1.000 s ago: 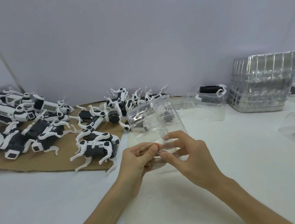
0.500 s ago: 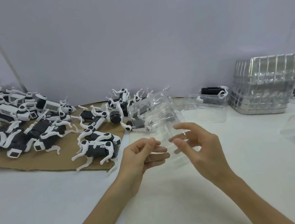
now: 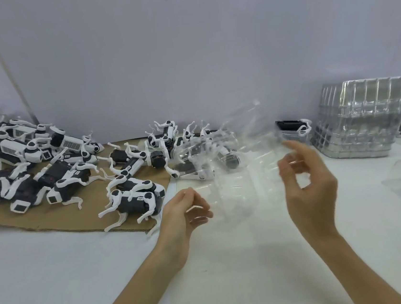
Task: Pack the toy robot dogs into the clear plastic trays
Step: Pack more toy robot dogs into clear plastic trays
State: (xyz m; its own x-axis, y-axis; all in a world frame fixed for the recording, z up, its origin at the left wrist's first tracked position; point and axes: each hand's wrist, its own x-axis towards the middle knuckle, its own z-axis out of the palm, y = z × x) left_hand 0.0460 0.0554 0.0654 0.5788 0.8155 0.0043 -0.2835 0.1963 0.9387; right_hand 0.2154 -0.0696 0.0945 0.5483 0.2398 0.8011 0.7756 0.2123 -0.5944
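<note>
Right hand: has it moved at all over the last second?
Yes. The right hand has swung to the right, away from the left hand and closer to the stack of clear trays by the wall.

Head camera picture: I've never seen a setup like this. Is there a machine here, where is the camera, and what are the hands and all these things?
There is no machine here. A person works with bare hands, and the only camera sits on their head, looking forward and down. That is why the left hand and right hand reach in from below. Between them is a clear plastic tray, blurred by motion. Each hand is at one side of it, but I cannot tell whether the fingers grip it. On the white table, at the left, toy robot dogs lie heaped on cardboard. At the right is a stack of clear trays, with a tray with a dog inside beside it.
</note>
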